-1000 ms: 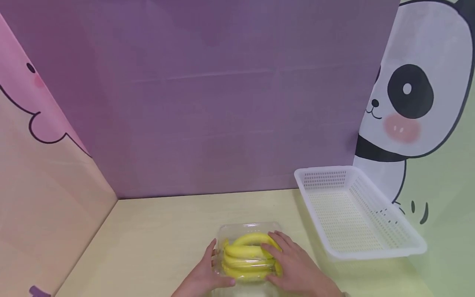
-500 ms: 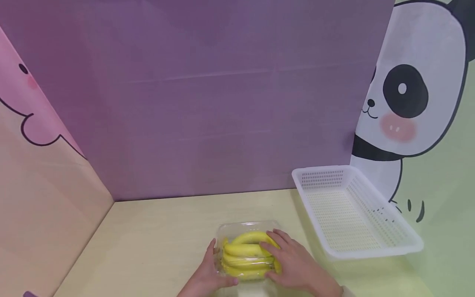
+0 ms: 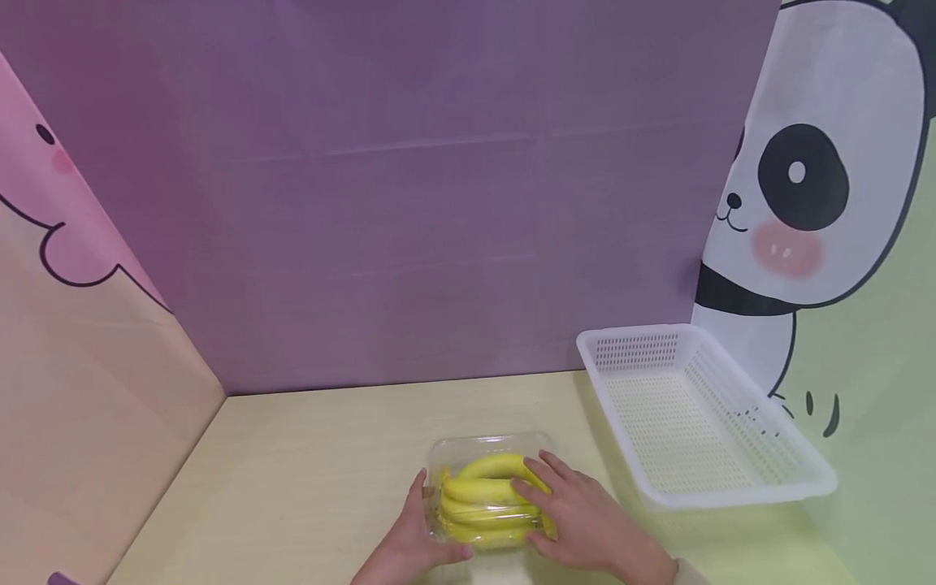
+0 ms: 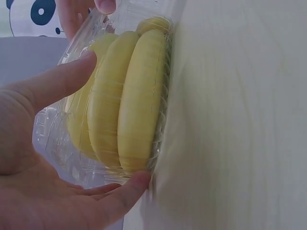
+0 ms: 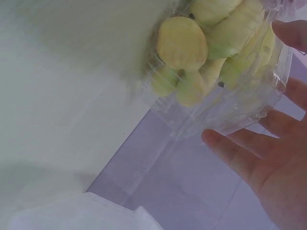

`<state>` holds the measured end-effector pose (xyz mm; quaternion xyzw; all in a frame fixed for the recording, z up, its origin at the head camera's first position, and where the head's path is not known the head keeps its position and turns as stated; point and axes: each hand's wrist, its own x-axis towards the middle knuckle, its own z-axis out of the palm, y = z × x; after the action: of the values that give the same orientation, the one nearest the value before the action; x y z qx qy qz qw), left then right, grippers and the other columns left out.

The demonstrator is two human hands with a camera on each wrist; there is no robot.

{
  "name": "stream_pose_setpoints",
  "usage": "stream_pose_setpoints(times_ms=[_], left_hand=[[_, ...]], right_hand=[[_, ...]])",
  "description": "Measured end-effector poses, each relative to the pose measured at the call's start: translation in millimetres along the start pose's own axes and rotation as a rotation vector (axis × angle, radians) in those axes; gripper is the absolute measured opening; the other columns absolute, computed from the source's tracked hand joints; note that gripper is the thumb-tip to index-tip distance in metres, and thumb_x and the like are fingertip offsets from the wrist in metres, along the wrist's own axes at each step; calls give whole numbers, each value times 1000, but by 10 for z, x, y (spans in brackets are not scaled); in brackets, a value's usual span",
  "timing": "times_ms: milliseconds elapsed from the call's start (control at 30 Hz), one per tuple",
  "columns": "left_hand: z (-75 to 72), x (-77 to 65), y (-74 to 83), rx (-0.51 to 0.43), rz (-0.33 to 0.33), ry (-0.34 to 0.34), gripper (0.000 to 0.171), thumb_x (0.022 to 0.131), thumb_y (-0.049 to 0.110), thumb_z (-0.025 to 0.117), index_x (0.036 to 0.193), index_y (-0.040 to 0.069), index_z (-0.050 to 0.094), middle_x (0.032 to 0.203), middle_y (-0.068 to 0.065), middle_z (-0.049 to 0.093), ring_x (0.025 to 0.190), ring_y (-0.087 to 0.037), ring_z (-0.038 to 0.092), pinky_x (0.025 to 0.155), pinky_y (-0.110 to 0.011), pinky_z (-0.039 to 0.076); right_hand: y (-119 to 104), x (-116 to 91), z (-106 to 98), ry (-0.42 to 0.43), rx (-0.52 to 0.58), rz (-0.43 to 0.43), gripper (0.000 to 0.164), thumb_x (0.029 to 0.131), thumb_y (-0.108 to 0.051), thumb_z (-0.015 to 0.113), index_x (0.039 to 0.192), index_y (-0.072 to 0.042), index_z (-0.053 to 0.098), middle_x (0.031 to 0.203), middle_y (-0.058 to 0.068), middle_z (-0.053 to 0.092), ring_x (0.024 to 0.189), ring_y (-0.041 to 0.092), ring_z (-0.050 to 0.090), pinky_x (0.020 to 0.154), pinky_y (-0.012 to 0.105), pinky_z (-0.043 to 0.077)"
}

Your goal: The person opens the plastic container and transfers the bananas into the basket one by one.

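Observation:
A clear plastic clamshell box (image 3: pixel 512 444) stands on the table near its front, with several yellow bananas (image 3: pixel 483 492) inside. My left hand (image 3: pixel 409 540) grips the box's near left corner. In the left wrist view its thumb (image 4: pixel 72 76) lies over the lid, and a fingertip (image 4: pixel 140 179) reaches the bottom edge by the tabletop. On the other side, my right hand (image 3: pixel 588 528) holds the right end, fingers spread over the lid and thumb at the near edge. The banana ends (image 5: pixel 182 45) show through the plastic in the right wrist view, beside the right fingers (image 5: pixel 230 151).
A white perforated basket (image 3: pixel 738 496) stands at the right, beyond my right hand. The pale wooden table (image 3: pixel 314 471) ends at a purple back wall (image 3: pixel 409 244). Side walls with cartoon pictures, including a panda (image 3: pixel 804 252), close it in.
My left thumb has slid slightly right along the box's near edge. Both hands stay on the box, and the head view has shifted a little.

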<state>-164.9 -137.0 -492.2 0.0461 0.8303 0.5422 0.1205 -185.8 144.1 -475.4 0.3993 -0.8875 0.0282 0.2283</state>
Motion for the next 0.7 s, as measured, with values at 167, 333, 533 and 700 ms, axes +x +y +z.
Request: stream_pose_setpoints(times_ms=[167,333,533,700], left_hand=[[19,-5,6,8,4,15,136,71,26,95,157,-8,-6,153,-45,21,138,-62,30,106,-74,30],[18,-7,17,4,11,14,136,71,24,95,157,-8,-6,153,-44,23,138,-61,30,106,-74,30],[6,-12,35,-2,10,0,137,72,25,94,157,-8,-8,152,-45,24,136,-64,30,104,-75,31],[11,-22,17,-15,24,4,136,71,25,95,156,-8,-7,153,-45,23,138,-61,30,106,-74,31]], right_hand=[[-10,0,-10,3,-5,-16,61,76,-39,81,131,-17,66,137,15,61,126,41,58,82,46,59],[-28,14,-27,-3,-21,-21,62,76,-36,80,132,-16,65,136,16,61,125,41,58,85,46,59],[-29,26,-32,16,-37,-26,60,75,-37,81,130,-17,65,134,16,63,123,40,60,84,46,59],[-6,22,-4,57,-42,-43,57,73,-38,81,126,-18,69,130,14,66,119,39,63,81,46,60]])
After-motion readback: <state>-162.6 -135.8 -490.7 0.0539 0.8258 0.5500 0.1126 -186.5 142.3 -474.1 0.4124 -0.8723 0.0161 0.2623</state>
